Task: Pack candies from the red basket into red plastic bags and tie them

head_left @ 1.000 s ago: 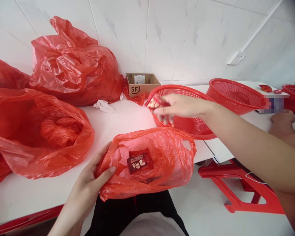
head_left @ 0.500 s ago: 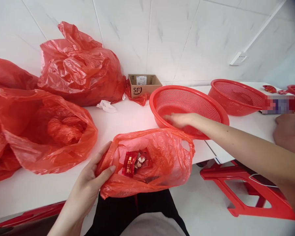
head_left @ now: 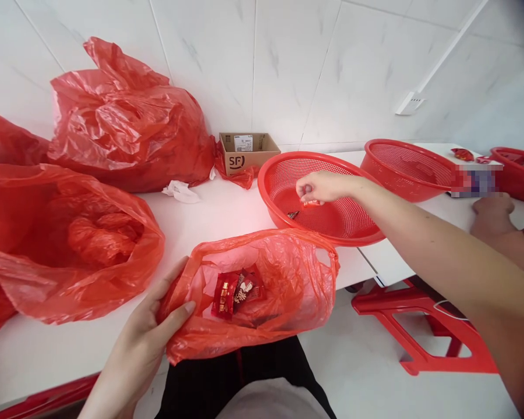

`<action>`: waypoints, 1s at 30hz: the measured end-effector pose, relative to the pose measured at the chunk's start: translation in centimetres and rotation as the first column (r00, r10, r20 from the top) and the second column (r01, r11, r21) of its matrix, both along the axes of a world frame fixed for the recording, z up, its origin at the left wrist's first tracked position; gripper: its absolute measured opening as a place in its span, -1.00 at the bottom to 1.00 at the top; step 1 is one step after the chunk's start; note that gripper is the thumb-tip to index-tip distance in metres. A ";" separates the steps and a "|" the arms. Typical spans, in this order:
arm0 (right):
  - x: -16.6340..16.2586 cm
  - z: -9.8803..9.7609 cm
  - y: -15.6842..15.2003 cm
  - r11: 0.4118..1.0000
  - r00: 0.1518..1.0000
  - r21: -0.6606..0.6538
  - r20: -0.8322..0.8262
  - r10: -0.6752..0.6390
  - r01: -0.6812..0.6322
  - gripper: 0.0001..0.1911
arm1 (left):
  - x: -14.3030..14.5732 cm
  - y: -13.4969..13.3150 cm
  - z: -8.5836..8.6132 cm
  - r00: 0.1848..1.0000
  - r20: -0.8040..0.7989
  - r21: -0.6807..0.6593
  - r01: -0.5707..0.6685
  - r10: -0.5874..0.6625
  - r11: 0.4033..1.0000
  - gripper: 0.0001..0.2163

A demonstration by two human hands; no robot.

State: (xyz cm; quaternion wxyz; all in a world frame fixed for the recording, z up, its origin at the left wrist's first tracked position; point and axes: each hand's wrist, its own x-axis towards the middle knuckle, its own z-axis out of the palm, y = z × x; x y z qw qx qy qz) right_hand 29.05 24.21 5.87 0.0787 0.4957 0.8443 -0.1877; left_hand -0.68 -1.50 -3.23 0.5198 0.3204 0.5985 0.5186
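Note:
My left hand (head_left: 157,320) grips the left side of a red plastic bag (head_left: 288,291), thumb over the rim. The bag's mouth is spread, and several small red wrapped packets (head_left: 233,291) with gold and white print lie inside. Above a red mesh basket (head_left: 266,174), my right hand (head_left: 318,187) is closed on a small red packet (head_left: 311,203), only its lower edge showing under the fingers. A small dark wrapped piece (head_left: 293,215) rests on the basket's bottom.
To the left stand an opened red bag (head_left: 144,233) and a full red bag (head_left: 126,128). A small cardboard box (head_left: 248,160) sits by the wall. Another red basket (head_left: 402,186) is at the right, near another person's hand (head_left: 493,203). A red stool (head_left: 419,308) stands below the table.
My right hand has risen from the bottom of the basket and now has a small red packet in its fingers. The left hand keeps its hold on the bag; the view has shifted slightly.

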 end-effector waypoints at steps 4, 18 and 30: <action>-0.1 2.7 -1.2 0.998 0.985 0.055 -0.173 0.009 0.001 -0.94 | 0.1 0.3 -0.2 0.999 0.040 0.007 0.000 0.000 1.000 -0.24; -1.8 -4.6 -0.8 0.994 0.980 -0.068 0.184 -0.074 0.088 -0.64 | -0.1 0.0 -0.1 1.000 0.025 -0.004 -0.018 0.018 1.000 -0.24; -6.5 1.7 -10.8 0.958 0.929 -0.120 -0.302 0.213 -0.259 -0.57 | 1.2 0.2 1.2 0.989 0.137 -0.028 -0.047 0.051 0.998 -0.30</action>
